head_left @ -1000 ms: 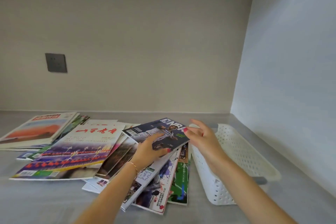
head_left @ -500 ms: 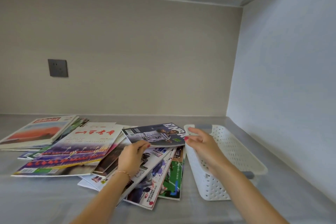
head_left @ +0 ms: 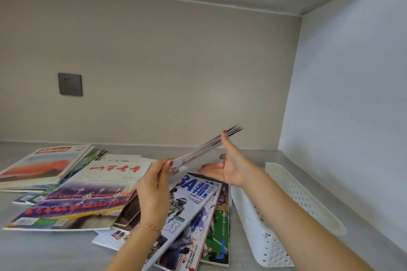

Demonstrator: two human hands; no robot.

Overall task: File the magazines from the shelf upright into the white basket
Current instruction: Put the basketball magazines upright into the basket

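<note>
Magazine tilts edge-on above the scattered pile on the shelf, its near-left end pinched by the left hand. Right hand steadies its right side, thumb up, fingers underneath. White basket sits just right of the pile.

Both bare forearms reach up from the lower edge toward mid-frame. The left hand, with a thin bracelet at its wrist, is raised with its back to the camera, thumb and fingers pinching the lower end of a lifted magazine. The right hand, just right of it, stands thumb-up, the thumb against the magazine's near face, fingers extended beneath it.
</note>
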